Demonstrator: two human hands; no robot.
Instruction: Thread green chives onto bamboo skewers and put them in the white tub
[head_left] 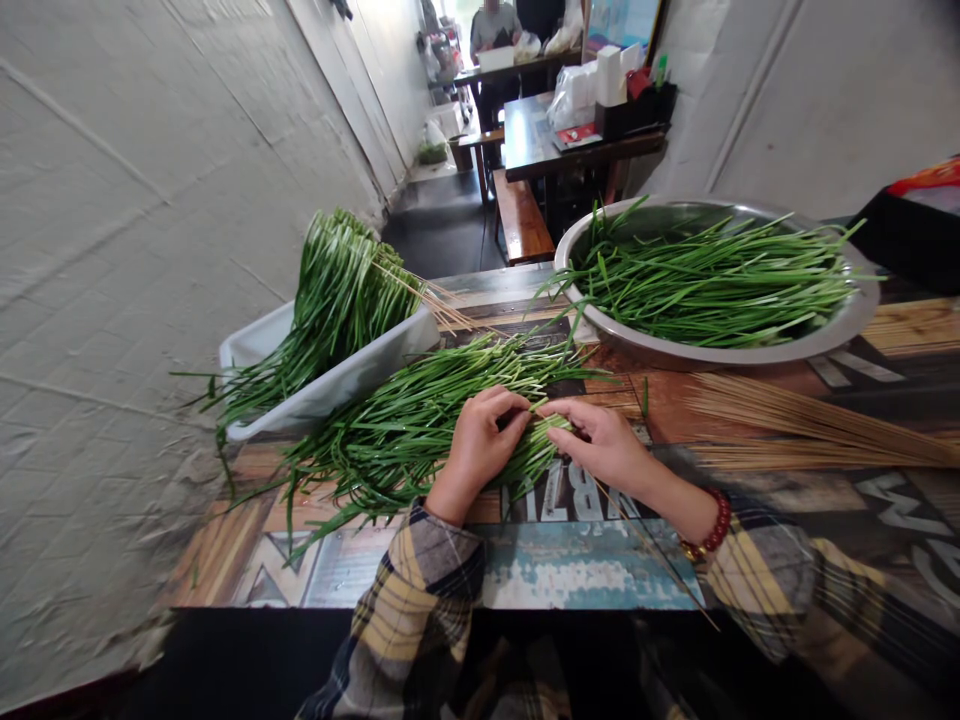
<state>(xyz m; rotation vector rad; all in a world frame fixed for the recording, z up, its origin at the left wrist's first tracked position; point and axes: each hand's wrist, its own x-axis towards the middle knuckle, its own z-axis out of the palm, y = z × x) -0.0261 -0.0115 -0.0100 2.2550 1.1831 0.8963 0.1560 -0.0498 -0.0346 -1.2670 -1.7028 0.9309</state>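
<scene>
A loose pile of garlic chives (pixel 405 420) lies across the table, its pale stem ends toward the right. My left hand (pixel 487 435) is closed on stems at that end, thumb and fingers pinched together. Just beside it, my right hand (pixel 600 440) pinches the same stem ends with thumb and forefinger. A thin bamboo skewer (pixel 660 550) slants from under my right hand toward the table's front edge; its upper end is hidden by hand and stems. Skewered chives (pixel 352 290) are stacked in a white plastic tray (pixel 337 385) at the left.
A steel basin (pixel 697 352) full of chives (pixel 712 280) stands at the back right. Several bamboo skewers (pixel 810 425) lie on the patterned table (pixel 570 565) at the right. A wall runs along the left. Behind are a bench (pixel 521 215), another table (pixel 525 130) and people.
</scene>
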